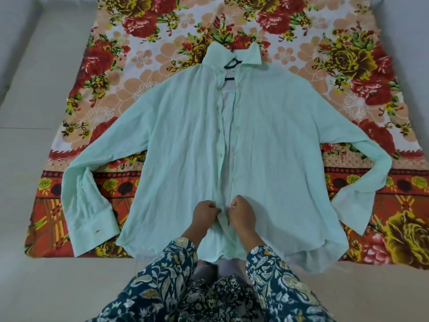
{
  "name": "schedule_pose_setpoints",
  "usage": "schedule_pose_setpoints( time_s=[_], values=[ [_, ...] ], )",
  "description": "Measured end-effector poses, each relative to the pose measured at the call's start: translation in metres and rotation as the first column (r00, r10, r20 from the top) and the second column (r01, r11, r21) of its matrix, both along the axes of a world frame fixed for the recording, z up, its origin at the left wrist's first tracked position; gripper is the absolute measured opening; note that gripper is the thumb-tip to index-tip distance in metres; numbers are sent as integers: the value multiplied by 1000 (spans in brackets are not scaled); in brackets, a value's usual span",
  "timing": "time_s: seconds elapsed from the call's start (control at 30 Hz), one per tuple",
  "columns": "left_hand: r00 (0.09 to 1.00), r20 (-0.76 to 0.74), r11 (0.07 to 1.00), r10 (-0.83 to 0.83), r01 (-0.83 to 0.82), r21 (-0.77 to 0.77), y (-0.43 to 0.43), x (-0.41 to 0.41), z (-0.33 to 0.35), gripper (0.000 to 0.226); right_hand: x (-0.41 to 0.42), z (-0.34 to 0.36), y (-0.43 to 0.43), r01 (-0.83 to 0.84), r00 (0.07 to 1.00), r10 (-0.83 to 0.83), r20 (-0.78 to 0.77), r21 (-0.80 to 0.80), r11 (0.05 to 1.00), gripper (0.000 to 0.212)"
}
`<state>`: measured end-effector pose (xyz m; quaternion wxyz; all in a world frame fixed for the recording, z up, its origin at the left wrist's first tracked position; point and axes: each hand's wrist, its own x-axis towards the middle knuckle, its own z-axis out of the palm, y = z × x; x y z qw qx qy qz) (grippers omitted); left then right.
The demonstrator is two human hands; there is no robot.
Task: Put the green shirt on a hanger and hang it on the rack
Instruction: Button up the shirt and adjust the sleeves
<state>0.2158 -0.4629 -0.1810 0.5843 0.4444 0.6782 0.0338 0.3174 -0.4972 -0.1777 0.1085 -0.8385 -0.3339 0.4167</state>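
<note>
Bare floor (pixel 34 89) lies open left of the floral sheet (pixel 144 43). The spread green shirt (pixel 181 140) covers the sheet's centre; sheet corners remain unobstructed.

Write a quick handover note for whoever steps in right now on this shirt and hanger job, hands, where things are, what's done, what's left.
Left hand: pinching the left front edge of the green shirt near the hem.
Right hand: pinching the right front edge beside it.
The shirt lies face up, sleeves spread, on the floral sheet on the floor.
Done: the dark hanger is inside the shirt, showing at the collar.
Left: the front is open most of its length; fasten it if wanted, then lift and hang it. No rack is in view.
</note>
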Motion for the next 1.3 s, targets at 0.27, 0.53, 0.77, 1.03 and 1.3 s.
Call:
schedule_pose_setpoints(
  time_s=[0.27, 0.53, 0.77, 1.03, 1.3],
  values=[
    [972, 185, 990, 144, -143, -16, -7, -4, 7, 23, 6, 11, -8, 228, 956, -198, -218, 125, 965, 18],
    [970, 229, 996, 86, -91, 10, -8, 5, 27, 22, 15, 23, -2, 149, 973, -133, -190, 68, 987, 29],
    [948, 314, 999, 54, -52, -12, -8, 2, 38, 20, 27, 22, -7, 178, 932, -148, -332, 64, 982, 25],
    [977, 186, 995, -102, 97, 40, 3, 16, 34, 21, 30, 23, -6, 127, 962, -112, -251, 45, 991, 15],
    [957, -103, 954, -270, 280, 106, 18, 32, 30, 22, 48, 12, 3, 80, 971, -67, -229, 46, 996, 18]
  ],
)
